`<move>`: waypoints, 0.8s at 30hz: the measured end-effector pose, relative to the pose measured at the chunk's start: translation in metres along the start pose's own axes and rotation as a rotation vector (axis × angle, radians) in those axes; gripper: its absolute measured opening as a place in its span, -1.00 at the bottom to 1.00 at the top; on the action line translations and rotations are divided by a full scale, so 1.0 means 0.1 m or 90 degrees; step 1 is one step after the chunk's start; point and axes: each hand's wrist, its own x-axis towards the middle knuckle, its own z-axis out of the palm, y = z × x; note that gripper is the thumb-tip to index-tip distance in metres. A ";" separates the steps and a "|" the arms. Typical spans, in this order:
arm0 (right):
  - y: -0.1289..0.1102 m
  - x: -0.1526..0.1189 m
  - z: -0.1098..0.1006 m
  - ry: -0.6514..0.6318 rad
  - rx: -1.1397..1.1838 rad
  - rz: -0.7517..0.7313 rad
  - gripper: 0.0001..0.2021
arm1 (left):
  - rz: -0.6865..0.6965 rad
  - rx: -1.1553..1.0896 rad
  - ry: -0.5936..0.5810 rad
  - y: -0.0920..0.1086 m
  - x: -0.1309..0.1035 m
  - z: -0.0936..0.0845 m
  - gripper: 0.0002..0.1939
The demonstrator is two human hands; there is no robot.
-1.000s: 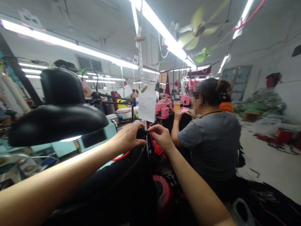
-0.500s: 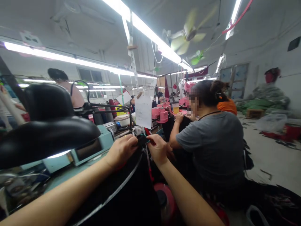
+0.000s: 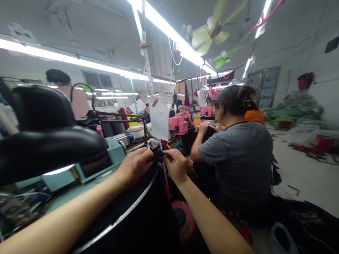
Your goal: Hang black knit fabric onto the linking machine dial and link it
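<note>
Black fabric hangs down in front of me over the rim of a machine with a pale curved edge. My left hand is closed on the fabric's upper part, knuckles up. Just to its right, my right hand pinches the same black fabric at its edge, where a bit of teal thread shows. A short stretch of fabric spans the gap between the hands. The fingertips of my left hand are hidden behind its knuckles.
A black lamp looms close at left, above a teal machine. A paper sheet hangs ahead. A co-worker in a grey shirt sits close at right. A pink round part is below my right forearm.
My view has shifted slightly to the right, so the lamp sits farther left. Both hands stay closed on the fabric, nearly in place.
</note>
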 end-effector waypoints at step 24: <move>-0.07 -0.13 0.05 -0.037 -0.002 0.031 -0.82 | -0.041 0.012 -0.032 0.03 0.00 -0.04 -0.86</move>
